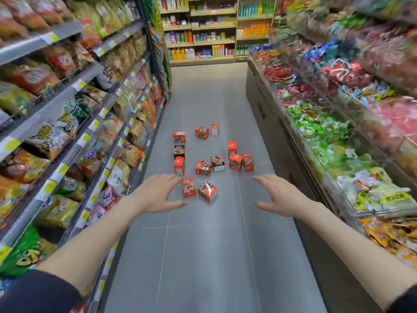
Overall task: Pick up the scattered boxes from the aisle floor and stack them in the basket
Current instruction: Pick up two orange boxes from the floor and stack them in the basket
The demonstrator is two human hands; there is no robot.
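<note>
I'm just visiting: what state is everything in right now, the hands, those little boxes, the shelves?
Left hand: open, fingers spread, holding nothing.
Right hand: open, fingers spread, holding nothing.
Boxes: scattered on the aisle floor, none picked up yet.
Basket: not in view.
Left shelves: fully stocked.
Right display bins: full.

The single head view looks forward and down along the aisle floor (203, 245) — shelves close at both sides.
</note>
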